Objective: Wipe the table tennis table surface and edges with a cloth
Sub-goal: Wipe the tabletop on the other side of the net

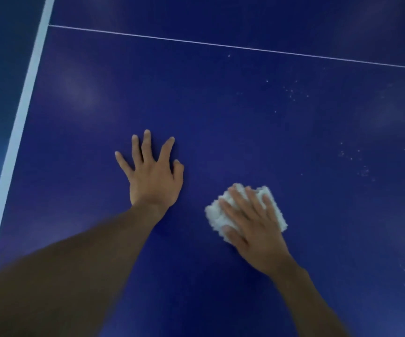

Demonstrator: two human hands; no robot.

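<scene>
— Where is the cloth?
— The white cloth (276,212) lies on the blue table (221,113), directly under the right hand (255,231). The fingers are straight and press it flat.
— And the left hand?
— The left hand (154,181) is left of the cloth and apart from it, spread flat on the table, grasping nothing.
— Anything beyond the cloth?
— Pale specks (294,91), then a thin white line (221,45).

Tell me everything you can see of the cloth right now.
The cloth is white with a fluffy, towel-like pile, bunched into a small pad. It lies on the blue table surface, right of the view's middle. The right hand lies flat on top, pressing it down and covering its middle; its ragged edges show around the hand.
</scene>
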